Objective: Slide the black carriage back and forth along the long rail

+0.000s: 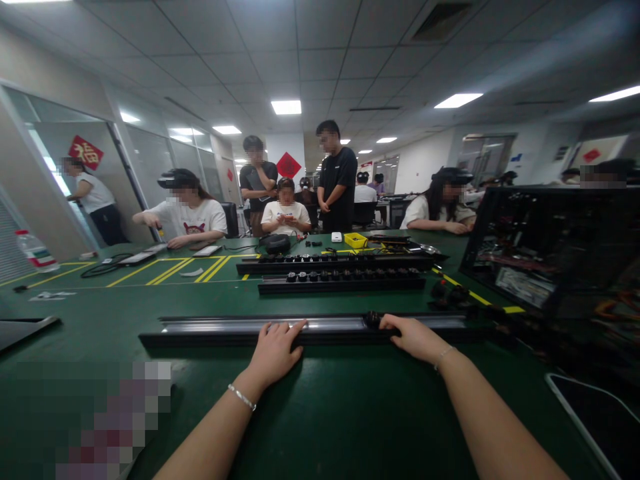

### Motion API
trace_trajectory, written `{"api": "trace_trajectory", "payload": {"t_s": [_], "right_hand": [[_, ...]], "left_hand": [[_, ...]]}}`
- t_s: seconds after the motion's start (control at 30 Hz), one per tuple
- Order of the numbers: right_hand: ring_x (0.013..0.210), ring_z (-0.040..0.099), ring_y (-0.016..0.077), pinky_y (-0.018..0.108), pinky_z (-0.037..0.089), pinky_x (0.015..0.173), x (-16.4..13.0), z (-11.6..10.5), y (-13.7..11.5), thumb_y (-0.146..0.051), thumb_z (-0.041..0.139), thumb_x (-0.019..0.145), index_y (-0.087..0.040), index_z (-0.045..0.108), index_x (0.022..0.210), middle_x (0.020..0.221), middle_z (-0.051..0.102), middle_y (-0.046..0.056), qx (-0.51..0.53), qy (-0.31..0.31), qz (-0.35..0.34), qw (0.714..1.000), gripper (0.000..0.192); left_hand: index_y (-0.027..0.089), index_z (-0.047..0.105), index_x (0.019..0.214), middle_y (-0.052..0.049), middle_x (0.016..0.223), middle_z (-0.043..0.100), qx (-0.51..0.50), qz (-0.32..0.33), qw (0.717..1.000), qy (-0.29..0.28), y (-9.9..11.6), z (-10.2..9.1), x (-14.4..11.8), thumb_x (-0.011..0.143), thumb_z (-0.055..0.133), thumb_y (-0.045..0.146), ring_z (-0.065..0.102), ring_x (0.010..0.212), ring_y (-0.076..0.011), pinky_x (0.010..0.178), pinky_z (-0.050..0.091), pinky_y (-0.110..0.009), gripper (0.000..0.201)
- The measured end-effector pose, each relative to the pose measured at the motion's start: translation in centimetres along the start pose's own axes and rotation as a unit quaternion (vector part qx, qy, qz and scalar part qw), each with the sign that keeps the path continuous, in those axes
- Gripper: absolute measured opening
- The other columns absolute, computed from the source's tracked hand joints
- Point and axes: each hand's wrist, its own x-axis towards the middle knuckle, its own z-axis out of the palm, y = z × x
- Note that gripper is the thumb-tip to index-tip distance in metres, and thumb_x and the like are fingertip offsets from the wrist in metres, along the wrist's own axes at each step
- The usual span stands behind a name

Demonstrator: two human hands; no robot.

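A long black rail with a shiny metal strip along its channel lies across the green table in front of me. My left hand rests on the middle of this rail, fingers spread and holding nothing. Toward the rail's right end, a small dark rounded part sits in the channel. My right hand has its curled fingers at the right side of that part; their exact grip is partly hidden. Behind lie a black rail with a row of small round black parts and another similar rail.
An open computer case stands at the right, with loose black parts beside it. A dark flat device lies front right. A yellow tray and a bottle stand farther back. Several people sit or stand beyond the table.
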Motion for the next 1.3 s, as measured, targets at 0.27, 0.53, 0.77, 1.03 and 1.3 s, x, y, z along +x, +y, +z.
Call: {"api": "trace_trajectory", "payload": {"t_s": [0.27,0.53,0.77,1.03,1.3], "right_hand": [[0.088,0.058,0.0161,0.026,0.039,0.079,0.08,0.13,0.06,-0.011,0.048,0.069,-0.026,0.058,0.090,0.094,0.065,0.000,0.008,0.009,-0.017,1.000,0.028],[0.086,0.059,0.0161,0.026,0.040,0.079,-0.01,0.00,0.55,-0.013,0.050,0.069,-0.027,0.059,0.091,0.094,0.064,-0.001,0.005,0.014,-0.001,1.000,0.028],[0.085,0.058,0.0157,0.026,0.040,0.077,-0.33,-0.44,0.56,-0.016,0.050,0.070,-0.026,0.058,0.088,0.093,0.064,-0.001,0.017,0.017,0.009,1.000,0.023],[0.083,0.059,0.0162,0.026,0.040,0.076,-0.44,-0.54,0.78,-0.019,0.052,0.069,-0.025,0.056,0.082,0.088,0.065,-0.001,0.021,0.028,0.018,0.999,0.015],[0.083,0.059,0.0171,0.026,0.040,0.075,-0.80,-0.79,0.83,-0.024,0.052,0.069,-0.025,0.055,0.077,0.086,0.066,-0.001,0.019,0.048,0.013,0.999,0.009]], "left_hand": [[0.035,0.033,0.134,-0.003,0.110,0.058,0.002,-0.004,1.000,-0.009,0.05,-0.04,0.01,0.082,0.044,0.038,0.049,0.107,-0.0213,0.102,0.022,-0.043,0.053],[0.035,0.033,0.134,-0.003,0.109,0.058,-0.007,-0.002,1.000,-0.005,-0.01,0.04,0.03,0.081,0.044,0.037,0.048,0.109,-0.0216,0.102,0.022,-0.043,0.054],[0.035,0.032,0.134,-0.002,0.109,0.058,-0.008,0.005,1.000,0.003,-0.16,0.29,0.06,0.081,0.045,0.037,0.049,0.108,-0.0209,0.102,0.021,-0.043,0.054],[0.036,0.033,0.133,-0.002,0.106,0.059,-0.013,0.011,1.000,0.016,-0.42,0.64,0.00,0.081,0.045,0.037,0.050,0.105,-0.0211,0.101,0.022,-0.044,0.053],[0.036,0.032,0.134,-0.003,0.109,0.058,0.002,0.006,1.000,0.003,-0.39,0.47,0.08,0.082,0.044,0.039,0.049,0.107,-0.0208,0.100,0.023,-0.042,0.054]]}}
